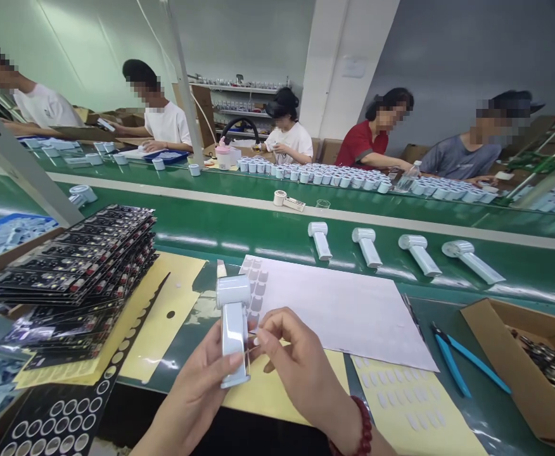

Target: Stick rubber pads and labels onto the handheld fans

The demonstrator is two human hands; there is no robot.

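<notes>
Fingers wrapped snug, our left hand point(204, 370) probably steadies the casing point(232, 323); right hand point(299, 358) (3 o'clock side) pinches something tiny point(257, 341).

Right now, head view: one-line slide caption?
Left hand holds a pale-blue device, right hand at its side; four similar devices lie on the green surface.

You have a white sheet point(344, 310) of matt paper. Left of it: your housing point(233, 329), smooth, glossy plastic. Right of it: cutters point(479, 365), plastic-looking grips; box point(505, 354), matt cardboard. Beyond it: green surface point(239, 221), smooth, glossy.
</notes>
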